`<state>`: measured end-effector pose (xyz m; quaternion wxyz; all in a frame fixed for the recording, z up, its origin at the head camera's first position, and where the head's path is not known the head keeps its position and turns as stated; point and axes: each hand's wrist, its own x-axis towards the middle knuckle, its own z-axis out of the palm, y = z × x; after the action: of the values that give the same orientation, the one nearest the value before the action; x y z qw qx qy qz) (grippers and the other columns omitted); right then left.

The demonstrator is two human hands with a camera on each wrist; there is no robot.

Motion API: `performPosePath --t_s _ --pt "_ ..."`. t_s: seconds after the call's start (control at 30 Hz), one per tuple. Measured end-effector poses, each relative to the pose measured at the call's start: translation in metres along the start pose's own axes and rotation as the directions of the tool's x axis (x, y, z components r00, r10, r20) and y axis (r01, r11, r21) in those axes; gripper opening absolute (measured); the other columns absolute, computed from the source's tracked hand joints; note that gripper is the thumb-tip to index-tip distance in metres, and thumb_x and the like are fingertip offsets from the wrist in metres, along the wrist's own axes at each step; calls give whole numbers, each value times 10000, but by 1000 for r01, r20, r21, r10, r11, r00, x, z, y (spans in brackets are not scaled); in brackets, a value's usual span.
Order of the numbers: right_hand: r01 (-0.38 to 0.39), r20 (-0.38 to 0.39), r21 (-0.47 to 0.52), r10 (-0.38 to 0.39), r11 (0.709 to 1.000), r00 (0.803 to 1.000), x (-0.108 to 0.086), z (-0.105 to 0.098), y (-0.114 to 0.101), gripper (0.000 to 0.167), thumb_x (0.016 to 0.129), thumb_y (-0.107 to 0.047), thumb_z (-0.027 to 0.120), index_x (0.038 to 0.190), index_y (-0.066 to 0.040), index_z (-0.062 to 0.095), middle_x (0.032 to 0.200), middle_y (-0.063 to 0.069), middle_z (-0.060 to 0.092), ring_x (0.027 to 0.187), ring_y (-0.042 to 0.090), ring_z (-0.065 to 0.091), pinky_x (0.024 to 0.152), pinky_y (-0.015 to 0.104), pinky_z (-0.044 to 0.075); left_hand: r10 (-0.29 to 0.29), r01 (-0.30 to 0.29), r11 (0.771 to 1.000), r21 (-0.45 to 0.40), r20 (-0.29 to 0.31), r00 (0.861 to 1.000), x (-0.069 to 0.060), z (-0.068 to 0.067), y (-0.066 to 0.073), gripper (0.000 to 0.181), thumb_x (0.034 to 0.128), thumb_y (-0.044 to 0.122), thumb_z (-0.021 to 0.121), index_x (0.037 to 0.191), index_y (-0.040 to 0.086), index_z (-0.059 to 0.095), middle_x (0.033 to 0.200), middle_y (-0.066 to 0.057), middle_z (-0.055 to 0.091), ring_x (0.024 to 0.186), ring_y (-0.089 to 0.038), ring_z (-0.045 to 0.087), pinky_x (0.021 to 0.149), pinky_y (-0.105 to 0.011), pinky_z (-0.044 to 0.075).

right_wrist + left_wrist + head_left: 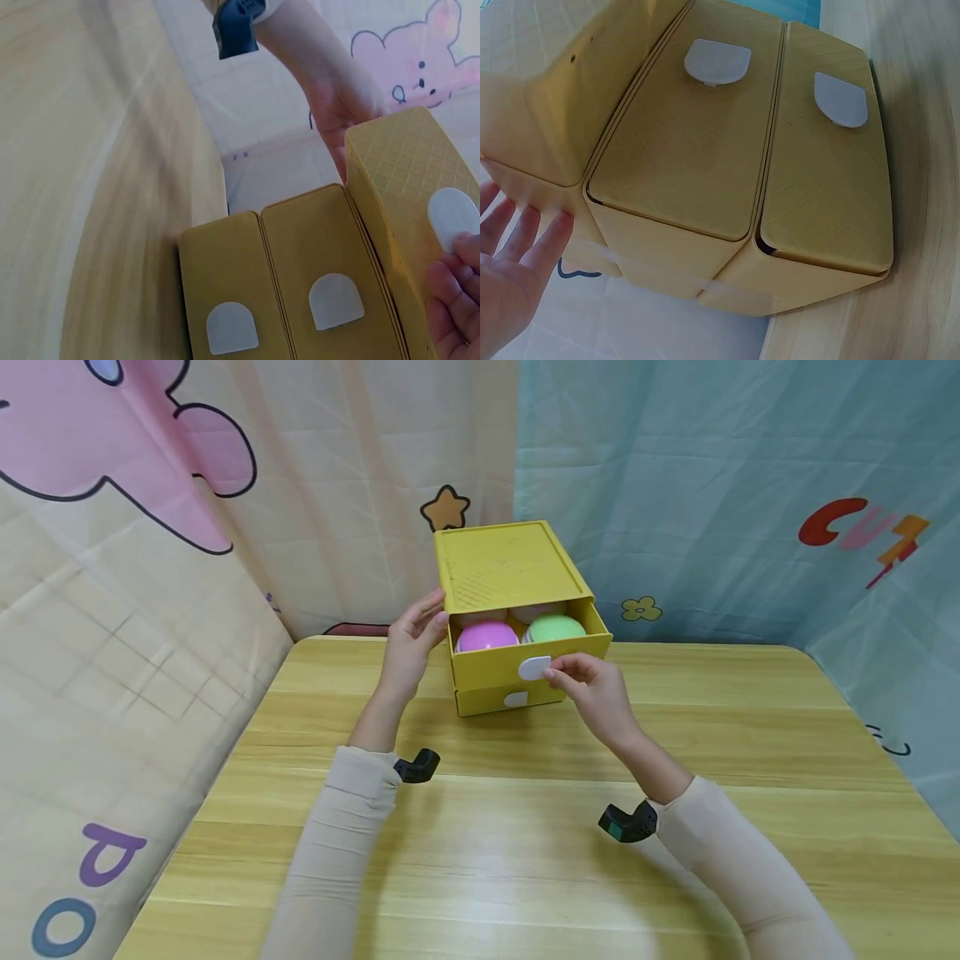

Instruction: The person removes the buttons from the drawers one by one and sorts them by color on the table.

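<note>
A yellow drawer cabinet (513, 564) stands at the table's back edge, its top drawer (486, 670) pulled partway out. Inside that drawer sit a pink rounded object (487, 635) and a green one (555, 627); paler rounded things behind them are partly hidden under the cabinet top. My right hand (600, 697) pinches the drawer's white tab handle (535, 668) between thumb and fingers, also seen in the right wrist view. Against the cabinet's left side my left hand (411, 643) rests with extended fingers (526, 229). Two lower drawers, including the middle drawer (686, 127), are closed.
The wooden table (480, 843) stretches in front of the cabinet and to both sides. Printed curtains (360, 460) hang close behind the cabinet and along the left and right. A black wrist camera (417, 767) sits on each forearm.
</note>
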<state>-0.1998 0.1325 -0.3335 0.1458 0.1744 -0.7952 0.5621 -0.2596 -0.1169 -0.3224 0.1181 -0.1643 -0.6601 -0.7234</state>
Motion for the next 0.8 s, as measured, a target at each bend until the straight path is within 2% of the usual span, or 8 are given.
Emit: performPosePath --t_s 0.2,0.27,0.37,0.43,0.6,0.8 --pt "13 -6 -17 -13 1000 1000 -21 -3 -22 115 826 -39 638 848 74 639 756 155 627 704 229 587 659 168 491 7 -7 1000 7 -3 1000 -1 0 0 400 902 139 548 1275 8 485 1325 -28 456 1153 -164 463 888 -328 441" --pt "17 -10 -22 -17 1000 1000 -27 -4 -22 103 823 -35 640 839 67 639 748 145 629 706 212 589 659 171 491 10 -10 1000 4 -2 1000 -1 0 0 400 902 132 547 1277 8 483 1324 -29 457 1149 -161 467 888 -328 442" --pt "26 -17 -31 -26 999 1000 -36 -6 -10 105 818 -79 657 833 25 653 740 84 636 697 134 581 659 206 501 12 -12 1000 1 -3 1000 -1 1 0 401 900 123 548 1277 5 482 1323 -34 458 1143 -161 472 887 -327 442" --pt "24 -21 -42 -25 999 999 -41 -8 -3 105 813 -102 666 836 0 660 741 53 639 701 129 583 662 225 505 9 -9 1000 0 -4 1000 -1 1 -1 401 898 119 549 1276 1 482 1323 -37 457 1143 -163 472 885 -326 443" --pt "31 -25 -63 -32 998 999 -52 -10 -4 88 808 -89 670 844 -8 661 744 31 643 704 123 587 664 223 505 7 -7 1000 2 -7 1000 -1 2 -1 402 900 120 545 1277 -2 479 1327 -38 454 1152 -167 465 887 -317 439" --pt "28 -36 -44 -30 999 999 -61 -11 -6 61 798 -49 670 835 -2 659 741 31 644 704 119 584 656 195 500 14 -14 1000 10 -5 1000 -1 2 -1 400 900 120 547 1277 3 481 1326 -28 454 1154 -164 463 887 -320 440"
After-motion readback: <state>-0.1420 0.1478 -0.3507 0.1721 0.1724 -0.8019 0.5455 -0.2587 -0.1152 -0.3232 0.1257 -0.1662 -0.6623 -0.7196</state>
